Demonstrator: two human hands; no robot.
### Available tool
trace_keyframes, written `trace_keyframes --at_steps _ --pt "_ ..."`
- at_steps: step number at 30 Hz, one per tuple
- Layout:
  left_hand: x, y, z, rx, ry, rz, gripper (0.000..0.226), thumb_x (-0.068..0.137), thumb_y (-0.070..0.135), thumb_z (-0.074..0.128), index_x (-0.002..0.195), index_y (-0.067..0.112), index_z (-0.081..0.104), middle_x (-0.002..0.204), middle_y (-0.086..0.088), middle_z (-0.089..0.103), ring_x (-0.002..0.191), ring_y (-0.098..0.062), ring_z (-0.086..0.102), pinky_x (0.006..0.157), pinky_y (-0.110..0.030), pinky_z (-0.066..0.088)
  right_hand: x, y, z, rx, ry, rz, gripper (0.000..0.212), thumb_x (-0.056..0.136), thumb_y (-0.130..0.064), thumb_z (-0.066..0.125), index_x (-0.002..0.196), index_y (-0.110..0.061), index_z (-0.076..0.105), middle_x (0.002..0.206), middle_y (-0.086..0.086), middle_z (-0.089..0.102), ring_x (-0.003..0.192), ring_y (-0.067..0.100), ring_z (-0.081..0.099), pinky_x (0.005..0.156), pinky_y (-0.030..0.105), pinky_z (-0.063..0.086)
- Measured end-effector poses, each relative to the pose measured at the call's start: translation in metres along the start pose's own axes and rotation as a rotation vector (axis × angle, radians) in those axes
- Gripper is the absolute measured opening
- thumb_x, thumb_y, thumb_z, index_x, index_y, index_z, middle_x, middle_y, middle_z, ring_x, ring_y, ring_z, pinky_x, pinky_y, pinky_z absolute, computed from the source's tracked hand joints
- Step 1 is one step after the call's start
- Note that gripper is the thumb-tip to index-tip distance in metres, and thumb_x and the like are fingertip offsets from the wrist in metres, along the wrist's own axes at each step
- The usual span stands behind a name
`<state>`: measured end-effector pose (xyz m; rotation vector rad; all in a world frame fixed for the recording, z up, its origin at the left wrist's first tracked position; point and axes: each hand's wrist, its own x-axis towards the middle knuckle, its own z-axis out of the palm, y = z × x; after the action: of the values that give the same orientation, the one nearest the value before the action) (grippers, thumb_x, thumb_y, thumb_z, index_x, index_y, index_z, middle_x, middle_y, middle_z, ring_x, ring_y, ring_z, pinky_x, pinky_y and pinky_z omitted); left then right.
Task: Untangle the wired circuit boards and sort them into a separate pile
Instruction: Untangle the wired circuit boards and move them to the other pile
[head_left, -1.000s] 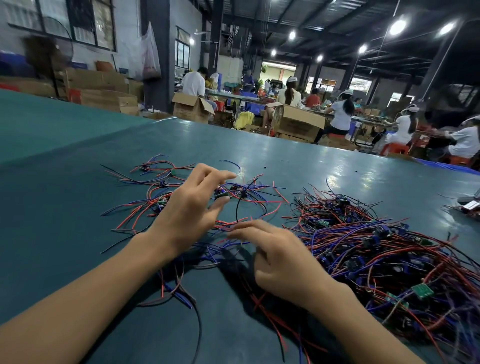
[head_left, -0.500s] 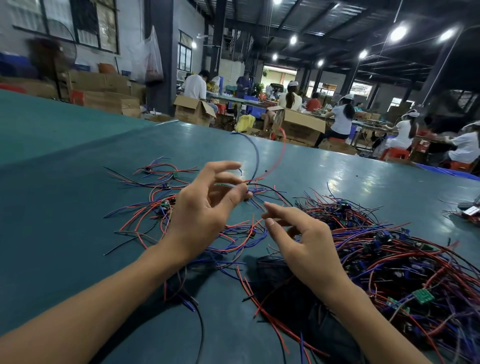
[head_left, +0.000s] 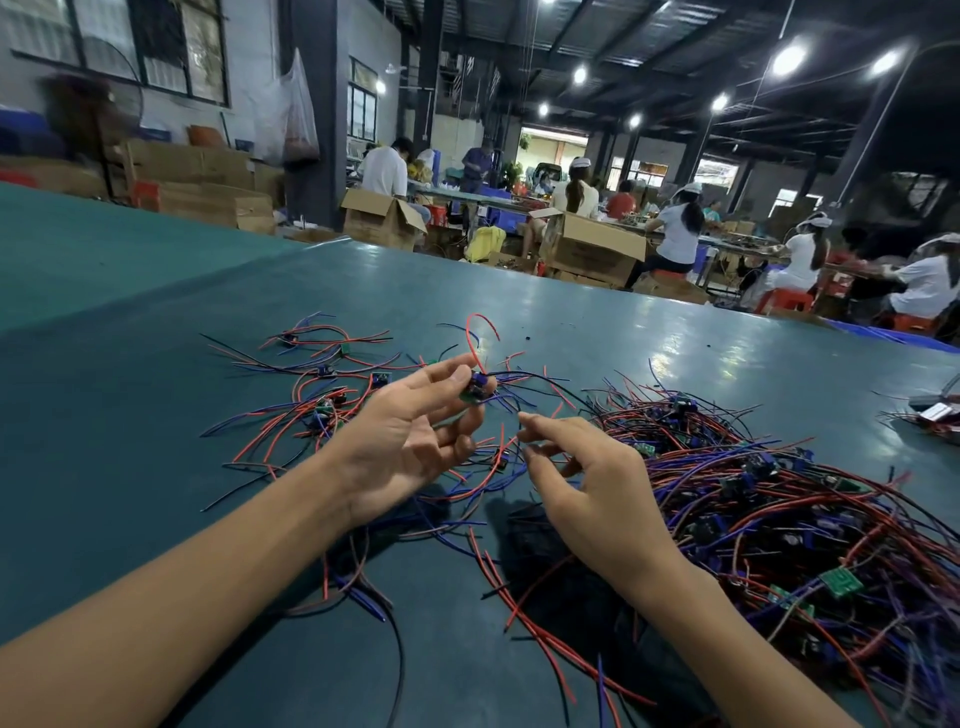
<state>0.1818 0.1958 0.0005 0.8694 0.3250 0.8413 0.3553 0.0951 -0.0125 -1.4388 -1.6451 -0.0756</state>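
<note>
My left hand is raised palm up above the green table and pinches a small wired circuit board between thumb and forefinger; its red, blue and black wires arc upward and to the right. My right hand hovers just right of it, and whether its curled fingertips pinch a thin wire cannot be made out. A big tangled heap of wired boards lies on the right. A looser spread of separated boards lies on the left.
The wide green table stretches far left and back. A few more wired parts sit at the right edge. Several people work at benches among cardboard boxes beyond the table's far edge.
My left hand turned palm up and lifted one board clear of the wires. My right hand moved right and down, away from it. The camera tilted slightly.
</note>
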Motion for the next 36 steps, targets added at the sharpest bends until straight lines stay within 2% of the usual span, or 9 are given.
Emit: trace_keyframes --at_steps 3,7,11,14,19,24,30,34,36 --pt "0.0 -0.004 0.001 0.237 0.047 0.173 0.036 0.08 0.02 0.077 0.114 0.021 0.068 0.101 -0.004 0.076 0.08 -0.014 0.068 0.061 -0.024 0.051 0.0 0.001 0.0 0.035 0.021 0.019 0.026 0.09 -0.003 0.07 0.114 -0.011 0.076 0.099 -0.004 0.074 0.09 0.007 0.067 0.078 0.024 0.051" --pt "-0.004 -0.013 -0.008 1.291 0.131 0.87 0.043 0.086 0.018 0.08 0.125 0.023 0.062 0.097 0.011 0.073 0.094 -0.002 0.067 0.082 -0.024 0.05 0.002 -0.001 0.0 0.241 0.01 0.186 0.015 0.095 -0.012 0.069 0.106 -0.016 0.078 0.087 -0.005 0.076 0.079 0.015 0.071 0.072 0.035 0.057" --pt "-0.008 -0.018 -0.002 1.499 0.014 1.081 0.053 0.086 0.013 0.079 0.134 0.013 0.058 0.104 0.008 0.071 0.099 -0.012 0.063 0.088 -0.041 0.049 0.005 -0.009 -0.001 0.67 -0.064 0.377 0.022 0.09 -0.019 0.071 0.109 -0.008 0.075 0.081 0.009 0.075 0.069 0.027 0.071 0.052 0.036 0.058" --pt "-0.009 -0.018 0.002 1.478 -0.001 1.117 0.056 0.085 0.009 0.079 0.136 0.01 0.057 0.106 0.005 0.069 0.101 -0.018 0.064 0.088 -0.043 0.05 0.007 -0.012 -0.002 0.909 -0.085 0.481 0.04 0.081 -0.022 0.074 0.115 -0.002 0.071 0.081 0.014 0.072 0.071 0.025 0.068 0.05 0.032 0.056" --pt "-0.011 -0.014 0.003 1.452 -0.023 1.163 0.056 0.086 0.012 0.08 0.136 0.008 0.057 0.107 0.002 0.069 0.1 -0.02 0.064 0.09 -0.033 0.05 0.011 -0.009 -0.005 1.087 -0.072 0.561 0.032 0.077 -0.018 0.076 0.105 -0.002 0.077 0.073 0.015 0.064 0.065 0.024 0.065 0.051 0.029 0.054" --pt "-0.01 -0.015 0.004 1.418 -0.1 1.182 0.057 0.086 0.011 0.08 0.137 0.009 0.053 0.109 0.001 0.069 0.102 -0.017 0.062 0.097 -0.017 0.039 0.012 -0.011 -0.006 1.145 -0.156 0.603 0.042 0.072 -0.023 0.078 0.11 -0.004 0.076 0.079 0.012 0.065 0.066 0.018 0.062 0.056 0.026 0.053" --pt "-0.008 -0.016 0.0 1.393 -0.134 1.151 0.058 0.091 0.018 0.076 0.141 0.016 0.046 0.112 -0.001 0.064 0.102 -0.016 0.062 0.094 -0.023 0.044 0.019 -0.015 -0.016 1.094 -0.094 0.555 0.017 0.08 -0.013 0.071 0.091 -0.002 0.075 0.075 0.014 0.066 0.064 0.02 0.066 0.056 0.027 0.054" --pt "0.002 -0.001 -0.013 1.638 0.05 1.197 0.035 0.097 0.018 0.062 0.131 0.013 0.058 0.103 -0.002 0.065 0.092 -0.025 0.062 0.085 -0.04 0.049 0.055 -0.003 -0.063 0.906 0.03 0.542 0.018 0.083 -0.012 0.07 0.095 0.002 0.068 0.074 0.009 0.069 0.064 0.015 0.066 0.056 0.025 0.056" --pt "0.006 0.016 -0.027 1.922 0.291 0.941 0.032 0.094 0.018 0.057 0.125 0.013 0.062 0.106 -0.007 0.066 0.098 -0.033 0.06 0.085 -0.047 0.047 0.077 0.013 -0.09 0.71 0.097 0.65 0.013 0.088 -0.004 0.068 0.095 0.006 0.065 0.07 0.008 0.066 0.063 0.017 0.066 0.054 0.026 0.058"
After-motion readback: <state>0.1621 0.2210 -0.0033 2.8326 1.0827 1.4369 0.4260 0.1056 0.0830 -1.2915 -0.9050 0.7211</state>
